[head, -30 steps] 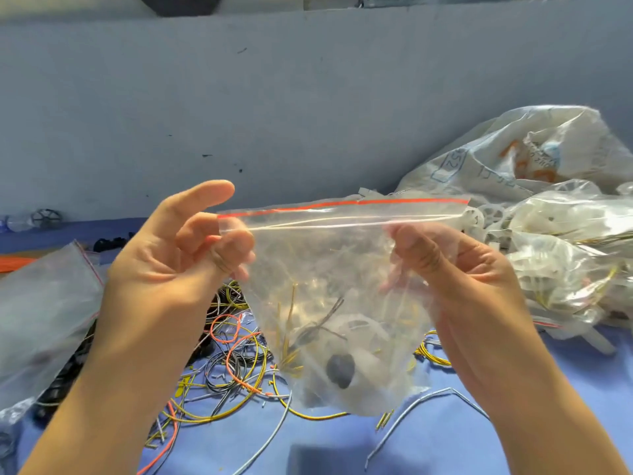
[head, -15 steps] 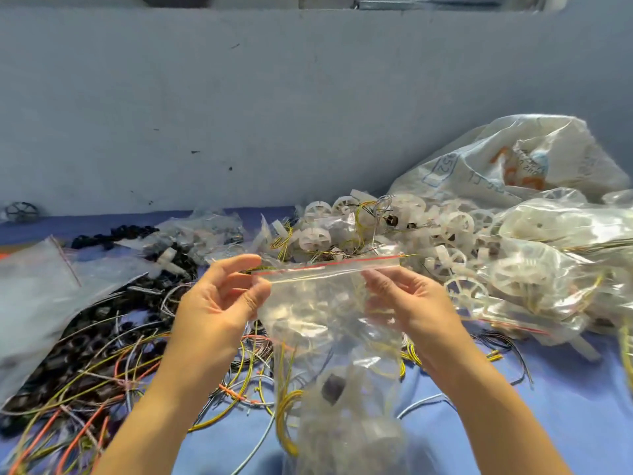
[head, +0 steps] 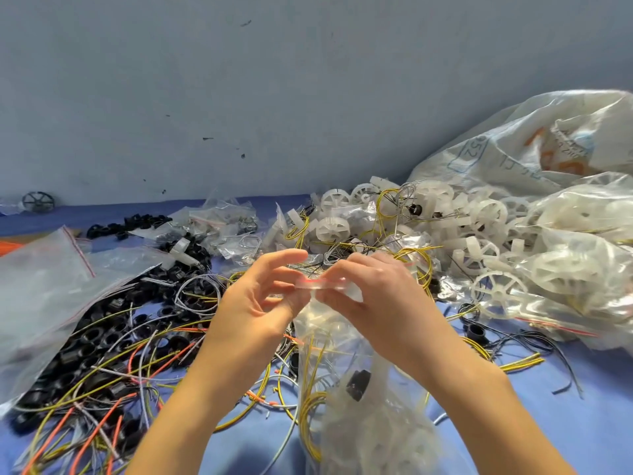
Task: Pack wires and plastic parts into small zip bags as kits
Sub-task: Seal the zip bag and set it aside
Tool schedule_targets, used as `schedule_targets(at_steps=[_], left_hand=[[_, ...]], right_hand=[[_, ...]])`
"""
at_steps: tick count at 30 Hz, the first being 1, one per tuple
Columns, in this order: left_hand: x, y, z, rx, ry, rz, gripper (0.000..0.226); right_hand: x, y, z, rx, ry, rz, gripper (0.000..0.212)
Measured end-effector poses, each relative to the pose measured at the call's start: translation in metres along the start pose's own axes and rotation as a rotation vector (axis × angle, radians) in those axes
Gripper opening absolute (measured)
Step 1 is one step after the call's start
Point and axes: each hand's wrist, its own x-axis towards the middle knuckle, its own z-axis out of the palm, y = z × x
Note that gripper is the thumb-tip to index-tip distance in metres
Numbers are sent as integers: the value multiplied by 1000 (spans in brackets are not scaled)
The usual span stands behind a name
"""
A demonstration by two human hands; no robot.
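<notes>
- In my judgement the step in hand was the closing of a filled kit. The zip bag (head: 346, 406) hung below the fingers (head: 282, 259), and its red-striped closure (head: 317, 282) lay between the two hands.
- The left hand (head: 260, 303) seemed to pinch the left end of the closure between the thumb and the lower fingers. Its forefinger stood lifted above the strip. The picture was a little blurred there.
- The right hand (head: 380, 296) gripped the closure from the other side, with the fingers curled over the strip and the thumb under it.
- Inside the bag, below the fingers, were yellow wires (head: 308, 402), a black part (head: 358, 385) and pale plastic pieces.
- The bottom of the bag ran out of the picture, so I cannot tell if it rested on the desk (head: 513, 423).
- I could not tell if the closure was already pressed together along its whole length.
- The next move probably called for a firm pinch sliding along the strip from end to end, with no wire end caught in it.
- Beyond the fingers lay a heap of white wheels (head: 479, 217). On the side of the left fingers lay loose wires (head: 137, 365) and black rings (head: 85, 341).
</notes>
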Motion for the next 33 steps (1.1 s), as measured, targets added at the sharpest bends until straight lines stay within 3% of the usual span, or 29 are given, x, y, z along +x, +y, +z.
schedule_targets(at_steps=[4,12,19,22,28,33], left_hand=[[-2,-1,-5,23,-63,-50,29],[-3,-3,-6,83,34,-12,6],[-7,-3,-9,163,26,-44,5],[-7,0,-8,188,-19,-42,15],[-6,-2,-15,306,16,-26,4],[-5,4,-10,362,-67,30,11]], right_hand=[[2,-1,5,5,18,-11,23],[1,-7,7,-27,57,-47,27],[-3,-13,4,-112,60,-54,22],[-2,-16,3,-150,67,-63,23],[-4,-8,-6,-136,14,-18,19],[-4,-12,-4,-162,24,-53,18]])
